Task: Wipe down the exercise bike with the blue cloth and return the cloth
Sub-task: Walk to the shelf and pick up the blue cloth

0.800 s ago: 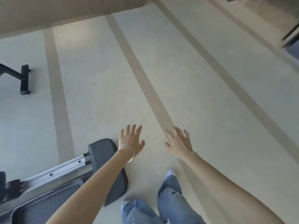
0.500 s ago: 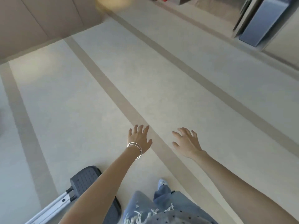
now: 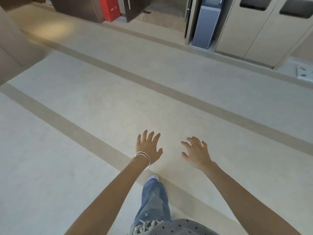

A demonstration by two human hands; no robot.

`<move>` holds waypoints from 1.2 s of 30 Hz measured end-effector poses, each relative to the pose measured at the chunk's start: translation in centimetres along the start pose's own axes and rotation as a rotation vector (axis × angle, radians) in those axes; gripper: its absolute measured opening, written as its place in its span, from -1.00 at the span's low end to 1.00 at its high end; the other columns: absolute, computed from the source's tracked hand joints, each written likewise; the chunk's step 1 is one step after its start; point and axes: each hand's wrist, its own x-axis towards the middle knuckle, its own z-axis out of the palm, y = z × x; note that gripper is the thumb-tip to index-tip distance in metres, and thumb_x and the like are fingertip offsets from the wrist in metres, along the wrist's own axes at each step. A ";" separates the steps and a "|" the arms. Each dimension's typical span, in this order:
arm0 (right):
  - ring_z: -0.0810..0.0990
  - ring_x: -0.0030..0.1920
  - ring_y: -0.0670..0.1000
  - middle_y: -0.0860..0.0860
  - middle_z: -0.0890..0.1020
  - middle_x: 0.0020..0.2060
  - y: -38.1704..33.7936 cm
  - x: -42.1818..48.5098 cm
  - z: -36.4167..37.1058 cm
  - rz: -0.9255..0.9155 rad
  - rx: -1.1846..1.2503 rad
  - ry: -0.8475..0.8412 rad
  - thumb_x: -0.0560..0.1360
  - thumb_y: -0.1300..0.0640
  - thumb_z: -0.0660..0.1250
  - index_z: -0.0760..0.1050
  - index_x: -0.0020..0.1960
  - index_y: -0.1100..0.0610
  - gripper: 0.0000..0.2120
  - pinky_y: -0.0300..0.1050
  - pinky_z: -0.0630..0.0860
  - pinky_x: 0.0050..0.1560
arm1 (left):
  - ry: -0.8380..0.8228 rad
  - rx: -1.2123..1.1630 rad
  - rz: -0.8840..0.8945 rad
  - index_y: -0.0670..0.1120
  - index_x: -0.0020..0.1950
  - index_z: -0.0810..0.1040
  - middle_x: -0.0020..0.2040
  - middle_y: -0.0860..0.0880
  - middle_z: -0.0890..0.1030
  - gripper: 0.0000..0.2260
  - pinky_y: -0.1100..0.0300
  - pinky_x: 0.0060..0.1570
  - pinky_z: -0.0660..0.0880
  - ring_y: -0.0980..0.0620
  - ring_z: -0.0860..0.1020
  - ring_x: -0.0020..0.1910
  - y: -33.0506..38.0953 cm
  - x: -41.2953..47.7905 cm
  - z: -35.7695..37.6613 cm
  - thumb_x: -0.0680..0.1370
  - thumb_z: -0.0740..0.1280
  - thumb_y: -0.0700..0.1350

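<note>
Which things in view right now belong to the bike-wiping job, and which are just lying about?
For the job:
- bare left hand with silver bangles, open and empty
- bare right hand, open and empty
- no blue cloth or exercise bike in view

Just lying about:
- red box by the dark cabinet
- tall blue-grey panel
- beige doors with dark windows
- white flat scale on the floor

Pale floor (image 3: 101,126) crossed by darker tan bands (image 3: 169,89) running diagonally. Far edge, left to right: a dark brown cabinet (image 3: 76,7); a red box (image 3: 111,9) standing just beside it; a dark door panel (image 3: 133,7); a grey-blue upright panel (image 3: 205,26) set in a recess; beige double doors (image 3: 264,28) with dark rounded windows (image 3: 295,7). At the right edge, a white flat object (image 3: 304,72) lies on the floor, partly cropped. A beige wall (image 3: 10,44) borders the left side.
</note>
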 end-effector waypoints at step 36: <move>0.14 0.45 0.05 0.03 0.16 0.47 22.6 35.1 -20.3 0.350 0.153 0.142 0.55 -0.08 0.12 0.15 0.46 -0.05 -0.50 0.12 0.09 0.43 | -0.043 0.112 0.306 0.07 0.51 -0.06 0.54 -0.01 0.02 -0.42 -0.05 0.47 -0.06 -0.12 -0.10 0.52 11.4 49.3 -16.7 0.55 0.05 0.17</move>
